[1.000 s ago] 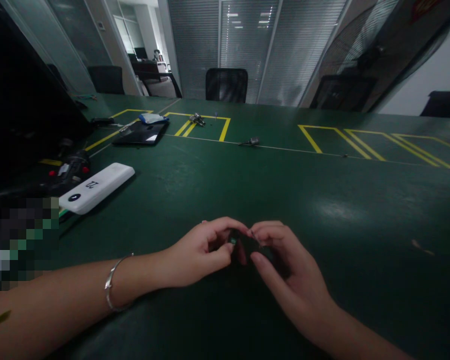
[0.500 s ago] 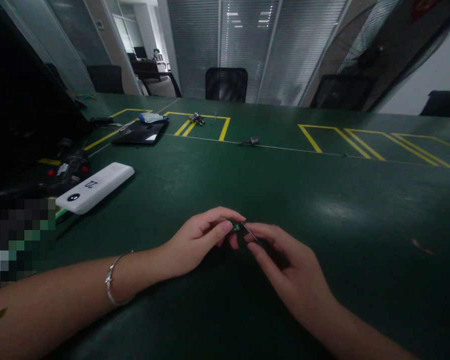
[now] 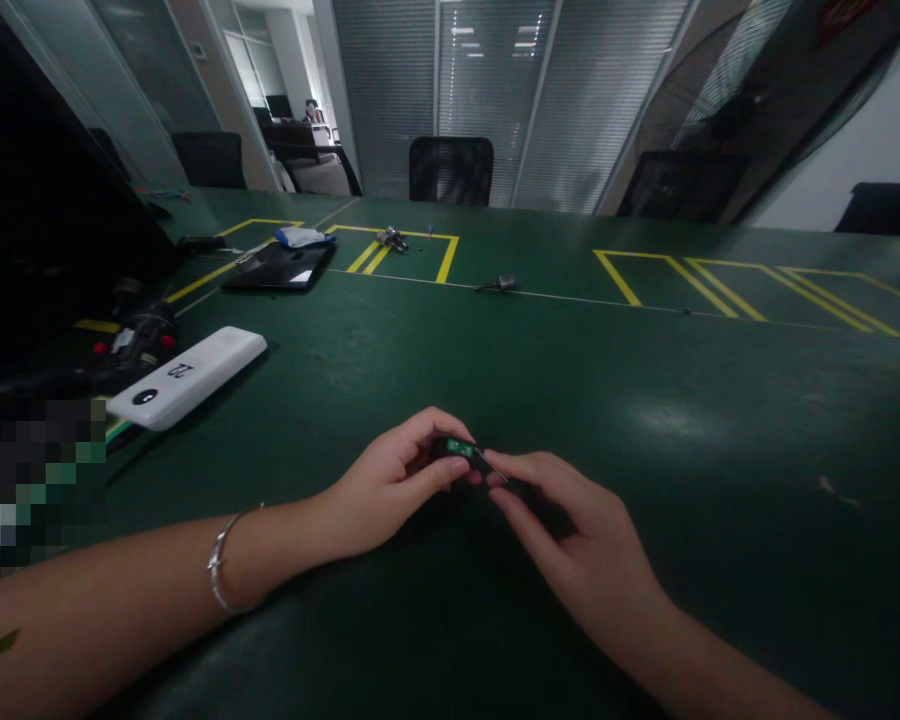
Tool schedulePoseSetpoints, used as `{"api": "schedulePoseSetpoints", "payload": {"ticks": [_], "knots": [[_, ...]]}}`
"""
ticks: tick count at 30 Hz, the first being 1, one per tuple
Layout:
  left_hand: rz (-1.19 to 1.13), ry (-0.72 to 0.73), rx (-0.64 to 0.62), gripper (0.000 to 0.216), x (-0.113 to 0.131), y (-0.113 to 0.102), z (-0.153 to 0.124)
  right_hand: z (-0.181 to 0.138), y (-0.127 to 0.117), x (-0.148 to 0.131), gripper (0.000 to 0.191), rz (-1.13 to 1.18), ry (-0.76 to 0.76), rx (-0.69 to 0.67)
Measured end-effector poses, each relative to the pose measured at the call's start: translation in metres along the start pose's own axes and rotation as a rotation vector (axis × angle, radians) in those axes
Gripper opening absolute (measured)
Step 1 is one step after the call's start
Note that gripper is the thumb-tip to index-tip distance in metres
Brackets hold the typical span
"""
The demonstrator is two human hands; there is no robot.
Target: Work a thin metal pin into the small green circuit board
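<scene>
Low in the middle of the head view, my left hand (image 3: 390, 485) pinches a small green circuit board (image 3: 460, 448) between thumb and fingers. Dark material borders the board; I cannot tell whether it is a casing. My right hand (image 3: 589, 530) comes in from the right, thumb and index finger closed on a thin metal strip (image 3: 493, 467). The strip's upper end lies at the board's right edge; whether they touch is unclear. Both hands are just above the dark green table (image 3: 435, 350).
To the left lies a white power-bank-like block (image 3: 195, 375) marked 22, near a black device (image 3: 146, 330) with red buttons. Farther back are a flat black panel (image 3: 277, 268) with a blue-white packet (image 3: 304, 237), small metal parts (image 3: 392, 239) and a small cylindrical part (image 3: 504, 283).
My left hand has turned the circuit board so more of its green face shows. The metal strip has shifted slightly left and down with my right fingertips.
</scene>
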State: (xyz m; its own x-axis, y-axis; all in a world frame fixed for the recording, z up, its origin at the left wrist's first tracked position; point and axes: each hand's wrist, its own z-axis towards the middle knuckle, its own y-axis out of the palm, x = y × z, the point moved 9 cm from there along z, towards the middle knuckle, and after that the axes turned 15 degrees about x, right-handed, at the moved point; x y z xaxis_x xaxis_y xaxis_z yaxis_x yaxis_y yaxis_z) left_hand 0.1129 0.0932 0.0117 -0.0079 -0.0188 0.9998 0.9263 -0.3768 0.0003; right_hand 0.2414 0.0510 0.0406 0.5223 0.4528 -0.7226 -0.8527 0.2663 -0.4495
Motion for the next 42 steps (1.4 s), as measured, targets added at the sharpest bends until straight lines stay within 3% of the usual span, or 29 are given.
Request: {"api": "schedulePoseSetpoints", "payload": {"ticks": [12, 28, 36, 42], "knots": [[0.117, 0.095, 0.050, 0.020, 0.0042, -0.0080, 0.0019, 0.0011, 0.0000, -0.0009, 0.031, -0.017, -0.007, -0.020], [-0.102, -0.056, 0.041, 0.017, -0.0024, -0.0044, 0.0039, -0.0001, 0.0020, -0.0005, 0.031, 0.014, 0.008, -0.043], [-0.010, -0.010, 0.066, 0.019, 0.0015, -0.0065, 0.0026, 0.0001, 0.0033, -0.0007, 0.031, 0.025, 0.027, -0.057], [-0.112, -0.073, 0.022, 0.017, -0.0031, -0.0006, 0.0026, -0.0010, 0.0020, -0.0020, 0.030, 0.057, 0.025, -0.042]]}}
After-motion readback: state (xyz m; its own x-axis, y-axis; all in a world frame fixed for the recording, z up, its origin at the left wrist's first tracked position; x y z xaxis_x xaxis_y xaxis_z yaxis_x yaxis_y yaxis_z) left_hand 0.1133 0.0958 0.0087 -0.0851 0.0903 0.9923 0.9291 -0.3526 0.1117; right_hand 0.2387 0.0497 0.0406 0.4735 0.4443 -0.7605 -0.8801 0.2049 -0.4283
